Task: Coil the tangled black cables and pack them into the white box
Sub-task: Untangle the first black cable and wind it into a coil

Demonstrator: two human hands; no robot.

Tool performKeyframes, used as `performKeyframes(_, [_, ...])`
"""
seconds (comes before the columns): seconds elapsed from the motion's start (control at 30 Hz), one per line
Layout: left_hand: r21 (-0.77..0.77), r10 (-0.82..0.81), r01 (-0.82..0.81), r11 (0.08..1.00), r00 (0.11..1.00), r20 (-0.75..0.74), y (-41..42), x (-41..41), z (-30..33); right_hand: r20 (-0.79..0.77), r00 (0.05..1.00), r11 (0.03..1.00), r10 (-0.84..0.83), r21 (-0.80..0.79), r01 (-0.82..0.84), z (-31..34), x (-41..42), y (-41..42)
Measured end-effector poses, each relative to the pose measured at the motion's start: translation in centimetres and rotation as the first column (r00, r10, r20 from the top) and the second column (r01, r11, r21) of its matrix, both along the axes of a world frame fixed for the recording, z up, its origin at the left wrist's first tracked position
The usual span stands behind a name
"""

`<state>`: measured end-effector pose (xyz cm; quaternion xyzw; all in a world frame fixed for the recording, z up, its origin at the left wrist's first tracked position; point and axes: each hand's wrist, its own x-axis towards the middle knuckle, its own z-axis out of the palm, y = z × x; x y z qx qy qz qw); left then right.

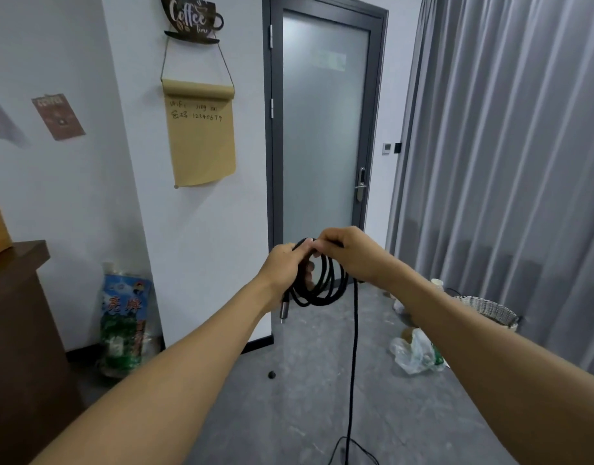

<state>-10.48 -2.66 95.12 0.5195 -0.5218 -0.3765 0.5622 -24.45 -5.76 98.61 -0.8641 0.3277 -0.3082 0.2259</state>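
A black cable (326, 290) hangs in several loops in front of me at chest height. My left hand (284, 266) grips the top of the loops, and a grey plug end dangles below its wrist. My right hand (349, 253) pinches the cable at the top of the coil, right beside the left fingers. From under the right hand one loose strand (354, 364) drops straight down to the floor, where it curls at the bottom edge. No white box is in view.
A grey door (322, 129) stands ahead, grey curtains (507, 146) to the right. A wicker basket (490, 312) and a plastic bag (416, 354) lie on the floor at right. A dark wooden cabinet (17, 313) and a printed sack (124, 317) stand at left.
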Motion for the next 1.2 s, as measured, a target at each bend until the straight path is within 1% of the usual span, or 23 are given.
performKeyframes(0.07, [0.021, -0.063, 0.066, 0.998, 0.99, -0.123, 0.3, -0.4, 0.1, 0.021, 0.999, 0.999, -0.037, 0.006, 0.037, -0.3, 0.0, 0.0])
performKeyframes(0.13, [0.021, -0.122, 0.131, 0.991, 0.963, -0.24, 0.5, -0.5, 0.2, 0.043, 0.996, 0.997, -0.078, 0.027, 0.077, -0.4, 0.1, -0.3])
performKeyframes(0.23, [0.035, -0.192, 0.218, 0.975, 0.917, -0.349, 0.8, -0.6, 0.3, 0.123, 0.986, 0.99, -0.113, 0.102, 0.1, -0.6, 0.2, -1.1])
performKeyframes(0.33, [0.035, -0.256, 0.297, 0.954, 0.871, -0.419, 0.7, -0.9, 0.5, 0.214, 0.965, 0.978, -0.154, 0.17, 0.119, -0.6, 0.5, -1.7])
performKeyframes(0.4, [0.049, -0.266, 0.317, 0.947, 0.861, -0.435, 0.6, -0.7, 0.4, 0.198, 0.963, 0.973, -0.18, 0.177, 0.145, -0.7, 0.6, -2.0])
performKeyframes(0.47, [0.084, -0.25, 0.303, 0.949, 0.889, -0.384, 0.6, -0.1, 0.1, 0.17, 0.965, 0.967, -0.202, 0.191, 0.168, -1.1, 0.5, -2.4])
performKeyframes(0.53, [0.133, -0.199, 0.243, 0.961, 0.941, -0.274, 0.7, 0.6, -0.3, 0.16, 0.964, 0.955, -0.213, 0.244, 0.17, -1.8, 0.2, -2.8])
performKeyframes(0.6, [0.169, -0.118, 0.155, 0.973, 0.971, -0.208, 0.8, 1.3, -0.7, 0.136, 0.971, 0.941, -0.199, 0.303, 0.15, -3.0, -0.2, -3.1])
performKeyframes(0.67, [0.176, -0.031, 0.068, 0.982, 0.978, -0.206, 0.6, 2.2, -1.1, 0.139, 0.974, 0.922, -0.178, 0.371, 0.116, -4.4, -0.6, -3.4])
performKeyframes(0.73, [0.188, 0.063, -0.018, 0.982, 0.97, -0.233, 0.5, 3.2, -1.5, 0.154, 0.972, 0.905, -0.179, 0.414, 0.101, -5.6, -1.2, -3.9])
performKeyframes(0.83, [0.198, 0.232, -0.174, 0.965, 0.917, -0.326, 0.4, 5.3, -1.6, 0.131, 0.965, 0.892, -0.227, 0.425, 0.152, -6.8, -2.5, -4.4])
performKeyframes(0.9, [0.206, 0.356, -0.296, 0.933, 0.849, -0.391, 0.3, 7.3, -1.3, 0.144, 0.949, 0.882, -0.281, 0.429, 0.196, -7.4, -3.4, -4.6])
performKeyframes(0.97, [0.222, 0.467, -0.411, 0.884, 0.767, -0.44, 0.2, 9.0, -0.9, 0.189, 0.915, 0.87, -0.356, 0.425, 0.25, -7.8, -4.0, -4.8])
performKeyframes(1.03, [0.235, 0.541, -0.491, 0.839, 0.706, -0.457, -0.1, 9.7, -0.5, 0.222, 0.874, 0.862, -0.433, 0.383, 0.331, -7.6, -3.6, -5.0])
performKeyframes(1.07, [0.228, 0.56, -0.517, 0.825, 0.695, -0.451, -0.3, 9.7, -0.4, 0.222, 0.86, 0.863, -0.46, 0.339, 0.374, -7.2, -3.1, -5.1])
performKeyframes(1.1, [0.205, 0.569, -0.537, 0.818, 0.704, -0.425, -0.5, 9.5, -0.2, 0.2, 0.853, 0.863, -0.483, 0.273, 0.425, -6.7, -2.3, -5.0])
performKeyframes(1.13, [0.166, 0.574, -0.556, 0.815, 0.732, -0.366, -0.8, 9.2, 0.0, 0.156, 0.852, 0.862, -0.5, 0.189, 0.471, -6.2, -1.5, -4.7])
performKeyframes(1.2, [0.054, 0.569, -0.57, 0.82, 0.802, -0.18, -1.3, 8.3, 0.4, 0.029, 0.871, 0.871, -0.49, -0.026, 0.491, -5.2, 0.1, -3.7])
